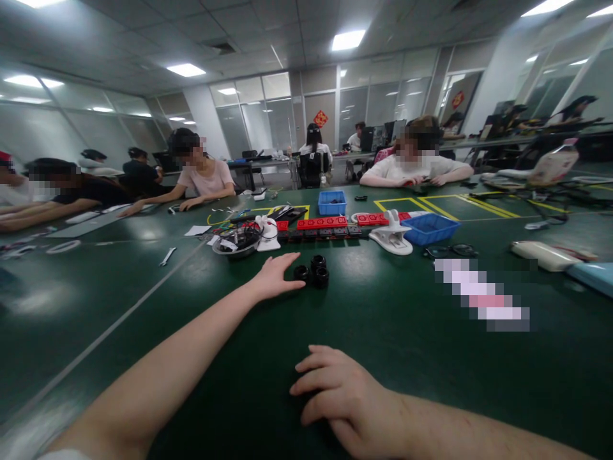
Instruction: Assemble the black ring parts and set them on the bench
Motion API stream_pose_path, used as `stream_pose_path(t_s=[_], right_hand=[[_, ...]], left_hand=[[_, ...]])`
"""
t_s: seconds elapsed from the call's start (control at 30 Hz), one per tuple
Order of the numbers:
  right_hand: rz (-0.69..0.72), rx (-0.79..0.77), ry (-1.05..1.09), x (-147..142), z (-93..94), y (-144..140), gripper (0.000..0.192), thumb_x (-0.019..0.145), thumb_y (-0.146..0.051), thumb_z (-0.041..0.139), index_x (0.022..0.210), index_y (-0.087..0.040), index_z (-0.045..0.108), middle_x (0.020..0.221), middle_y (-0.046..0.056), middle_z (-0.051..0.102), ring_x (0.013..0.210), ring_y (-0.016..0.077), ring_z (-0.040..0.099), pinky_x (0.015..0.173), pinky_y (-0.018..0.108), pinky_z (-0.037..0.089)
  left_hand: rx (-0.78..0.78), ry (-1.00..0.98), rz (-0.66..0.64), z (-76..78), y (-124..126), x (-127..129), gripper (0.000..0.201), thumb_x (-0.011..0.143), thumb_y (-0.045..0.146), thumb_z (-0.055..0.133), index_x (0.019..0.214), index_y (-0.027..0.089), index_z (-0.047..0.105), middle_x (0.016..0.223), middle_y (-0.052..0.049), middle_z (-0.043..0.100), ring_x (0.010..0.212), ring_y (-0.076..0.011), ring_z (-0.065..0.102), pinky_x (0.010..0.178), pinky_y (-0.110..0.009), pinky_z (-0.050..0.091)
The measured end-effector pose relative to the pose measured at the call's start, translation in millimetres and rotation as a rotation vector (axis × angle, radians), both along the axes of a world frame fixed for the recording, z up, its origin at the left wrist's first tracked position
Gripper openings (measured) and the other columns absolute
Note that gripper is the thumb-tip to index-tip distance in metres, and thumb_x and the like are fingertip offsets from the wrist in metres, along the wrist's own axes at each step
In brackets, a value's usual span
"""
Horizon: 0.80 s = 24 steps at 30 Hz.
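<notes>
Big dark green surface [407, 332] takes up most of the view, with other people sitting along the far side. The left hand [274, 276] is stretched way out, palm down, fingers [287, 259] spread flat and not gripping anything, fingertips right up against a little cluster of black round parts [313, 270]. The right hand [342, 396] rests close in on the surface, fingers loosely curled, holding nothing. Behind the cluster sits a row of red blocks [322, 223], with a blue bin [431, 228] off to its right and a white clamp-like thing [393, 236] between them.
</notes>
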State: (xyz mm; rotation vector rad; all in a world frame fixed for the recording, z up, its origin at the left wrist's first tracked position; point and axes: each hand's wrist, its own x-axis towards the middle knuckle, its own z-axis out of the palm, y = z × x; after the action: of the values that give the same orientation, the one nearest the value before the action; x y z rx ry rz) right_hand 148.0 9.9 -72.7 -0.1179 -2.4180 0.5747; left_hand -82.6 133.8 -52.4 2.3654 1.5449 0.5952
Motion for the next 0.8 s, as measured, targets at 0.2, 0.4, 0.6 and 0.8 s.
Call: stream_pose_path(t_s=[0.2, 0.4, 0.6, 0.8], right_hand=[[-0.113, 0.100, 0.063, 9.0, 20.8, -6.2, 0.032, 0.069, -0.018, 0.046, 0.098, -0.016, 0.058, 0.102, 0.006, 0.060, 0.101, 0.0207, 0.049, 0.100, 0.045, 0.027], [-0.453, -0.102, -0.145, -6.5, 28.1, -12.2, 0.032, 0.072, -0.030, 0.056, 0.099, -0.013, 0.055, 0.095, 0.008, 0.056, 0.088, 0.0210, 0.048, 0.080, 0.040, 0.039], [-0.427, 0.013, -0.337, -10.2, 17.5, -11.9, 0.023, 0.074, -0.032, 0.056, 0.090, -0.016, 0.057, 0.090, 0.006, 0.056, 0.083, 0.0202, 0.046, 0.078, 0.040, 0.036], [-0.178, 0.013, -0.151, -11.7, 10.2, -4.5, 0.026, 0.064, -0.016, 0.042, 0.085, -0.015, 0.058, 0.087, 0.008, 0.055, 0.085, 0.0201, 0.047, 0.075, 0.036, 0.039]], left_hand=[[-0.006, -0.137, 0.027, -17.0, -102.8, -2.8, 0.040, 0.092, 0.041, 0.032, 0.125, 0.021, 0.044, 0.129, -0.007, 0.048, 0.121, -0.0250, 0.040, 0.102, -0.044, 0.030], [-0.310, -0.011, -0.304, -25.2, -158.1, 20.7, 0.102, 0.064, 0.048, 0.070, 0.141, 0.016, 0.010, 0.144, -0.016, 0.023, 0.130, -0.0324, 0.022, 0.104, -0.058, 0.002], [-0.193, -0.053, -0.302, -26.2, -136.3, 39.8, 0.045, 0.058, 0.034, 0.077, 0.099, 0.023, 0.060, 0.107, -0.003, 0.056, 0.107, -0.0245, 0.048, 0.106, -0.051, 0.009], [-0.168, -0.058, -0.291, -34.4, -138.4, 37.9, 0.052, 0.052, 0.033, 0.080, 0.100, 0.027, 0.060, 0.105, -0.001, 0.056, 0.103, -0.0240, 0.049, 0.105, -0.051, 0.012]])
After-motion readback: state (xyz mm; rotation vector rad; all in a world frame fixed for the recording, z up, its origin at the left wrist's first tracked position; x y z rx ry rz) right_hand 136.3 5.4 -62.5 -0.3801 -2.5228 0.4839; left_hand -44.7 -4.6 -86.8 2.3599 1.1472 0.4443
